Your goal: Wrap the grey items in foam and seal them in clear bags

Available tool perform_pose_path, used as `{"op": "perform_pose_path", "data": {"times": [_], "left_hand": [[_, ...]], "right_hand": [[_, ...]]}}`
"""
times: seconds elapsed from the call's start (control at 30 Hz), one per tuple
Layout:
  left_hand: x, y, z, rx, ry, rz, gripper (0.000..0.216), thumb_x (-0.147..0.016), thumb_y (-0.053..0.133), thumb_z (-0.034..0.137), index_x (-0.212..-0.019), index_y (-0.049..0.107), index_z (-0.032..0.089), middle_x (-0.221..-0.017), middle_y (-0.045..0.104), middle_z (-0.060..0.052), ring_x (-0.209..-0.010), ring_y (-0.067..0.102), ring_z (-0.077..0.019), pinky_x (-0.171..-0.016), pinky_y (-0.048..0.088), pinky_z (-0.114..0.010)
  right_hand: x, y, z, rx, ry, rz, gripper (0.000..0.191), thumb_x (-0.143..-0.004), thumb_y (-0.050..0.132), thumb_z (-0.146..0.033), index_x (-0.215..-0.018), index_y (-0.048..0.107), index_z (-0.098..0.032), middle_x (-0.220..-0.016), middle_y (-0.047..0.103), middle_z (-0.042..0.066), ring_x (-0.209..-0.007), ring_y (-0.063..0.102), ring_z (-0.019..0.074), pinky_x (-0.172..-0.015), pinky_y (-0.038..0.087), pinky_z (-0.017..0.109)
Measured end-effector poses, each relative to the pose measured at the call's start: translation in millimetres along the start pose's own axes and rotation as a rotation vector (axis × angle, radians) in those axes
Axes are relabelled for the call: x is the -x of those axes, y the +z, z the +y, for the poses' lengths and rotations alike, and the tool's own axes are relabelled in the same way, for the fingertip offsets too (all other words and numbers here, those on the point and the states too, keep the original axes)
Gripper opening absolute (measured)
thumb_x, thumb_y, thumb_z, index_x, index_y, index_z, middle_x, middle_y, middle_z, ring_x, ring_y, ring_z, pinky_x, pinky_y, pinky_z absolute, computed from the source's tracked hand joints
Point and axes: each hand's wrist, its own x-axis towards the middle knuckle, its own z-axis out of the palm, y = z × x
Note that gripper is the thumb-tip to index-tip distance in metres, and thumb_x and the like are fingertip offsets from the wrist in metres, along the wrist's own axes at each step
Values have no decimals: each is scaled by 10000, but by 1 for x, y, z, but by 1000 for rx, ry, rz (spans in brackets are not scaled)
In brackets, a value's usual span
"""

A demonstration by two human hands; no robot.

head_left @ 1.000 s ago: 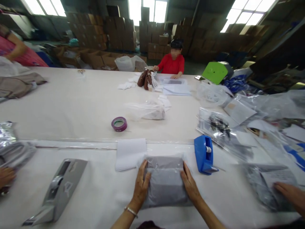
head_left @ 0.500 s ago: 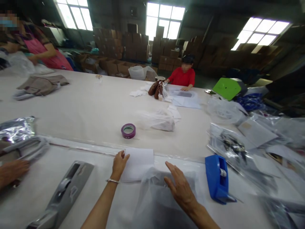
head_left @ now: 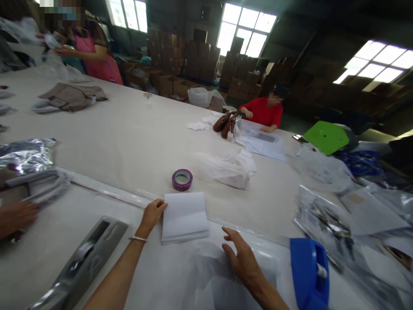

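My left hand [head_left: 151, 214], with a bracelet at the wrist, pinches the left edge of a stack of white paper sheets [head_left: 185, 216] lying on the white table [head_left: 129, 142]. My right hand [head_left: 242, 257] lies flat, fingers stretched, on a clear plastic bag [head_left: 222, 275] holding a grey folded garment at the table's near edge. A blue tape dispenser [head_left: 309, 273] stands just right of that hand. A purple tape roll [head_left: 182, 179] sits beyond the paper stack.
A grey tape dispenser [head_left: 82, 262] lies at lower left, next to another person's hand [head_left: 16, 215] on silver bags [head_left: 27, 157]. Clear bags [head_left: 338, 215] pile up on the right. A person in red [head_left: 266, 113] and a person in pink [head_left: 92, 51] work at the far side.
Both hands left the sides of the bagged grey garment. My left hand reached forward to the paper stack, and my right hand came to lie flat on the bag. The view turned left.
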Motion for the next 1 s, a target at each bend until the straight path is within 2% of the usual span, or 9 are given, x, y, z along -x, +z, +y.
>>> {"op": "perform_pose_path", "data": {"times": [0.2, 0.47, 0.63, 0.7, 0.73, 0.8, 0.87, 0.93, 1.0], "left_hand": [[-19, -31, -4, -79, -81, 168, 184, -621, 616, 349, -740, 618, 209, -628, 623, 9, -631, 594, -194, -633, 461, -290], [-15, -39, 5, -35, -98, 371, 149, -704, 537, 300, -781, 562, 174, -701, 597, -5, -682, 559, -175, -648, 460, -295], [35, -32, 54, -5, 54, 361, 300, -773, 560, 469, -850, 618, 185, -740, 621, 11, -708, 573, -176, -653, 472, -281], [72, -18, 86, -45, 223, 415, 268, -819, 583, 477, -869, 618, 215, -774, 610, 24, -753, 569, -164, -717, 470, -276], [93, -8, 101, -101, 441, 439, 207, -851, 594, 422, -870, 619, 217, -784, 609, 17, -759, 574, -160, -737, 478, -279], [132, 19, 126, -216, 949, 309, 77, -889, 592, 241, -950, 637, 227, -831, 631, -8, -803, 595, -154, -768, 497, -277], [164, 52, 140, -316, 1317, 95, 198, -902, 546, 131, -1065, 626, 209, -856, 657, -34, -823, 609, -158, -771, 509, -290], [186, 85, 142, -397, 1488, -95, 221, -914, 498, 110, -1094, 613, 167, -836, 671, -50, -794, 618, -171, -746, 519, -315], [200, 114, 137, -427, 1525, -228, 183, -917, 505, 148, -1064, 614, 145, -831, 678, -55, -779, 629, -184, -740, 534, -336]], "right_hand": [[-13, 0, 0, 3, -1, -27, 429, -902, 513, -256, -1331, 511, -261, -1272, 615, 90, -967, 686, 215, -910, 568, 401], [-18, -4, -5, -76, 2, -50, 377, -901, 526, -304, -1272, 578, -259, -1264, 624, 95, -925, 681, 214, -927, 547, 423], [-23, -12, -38, -427, 350, -121, 449, -840, 595, -539, -1135, 645, -204, -1043, 702, 120, -903, 683, 271, -848, 560, 473], [-28, -23, -56, -762, 508, -179, 624, -773, 651, -639, -1201, 594, -187, -1147, 671, 151, -1004, 670, 298, -826, 570, 473], [-31, -30, -65, -938, 541, -200, 706, -742, 673, -672, -1246, 556, -193, -1237, 632, 163, -1075, 647, 307, -839, 568, 477], [-36, -48, -79, -1201, 518, -231, 780, -727, 667, -717, -1301, 508, -213, -1328, 580, 163, -1162, 602, 308, -870, 554, 484], [-39, -67, -86, -1295, 446, -211, 726, -753, 655, -700, -1266, 539, -199, -1286, 613, 149, -1132, 616, 293, -875, 545, 463], [-38, -85, -83, -1249, 429, -116, 632, -731, 735, -590, -1178, 591, -167, -1141, 690, 120, -1012, 662, 269, -864, 541, 426], [-34, -101, -68, -1129, 461, -6, 582, -659, 812, -465, -1104, 613, -147, -985, 729, 84, -879, 683, 249, -839, 540, 404]]}}
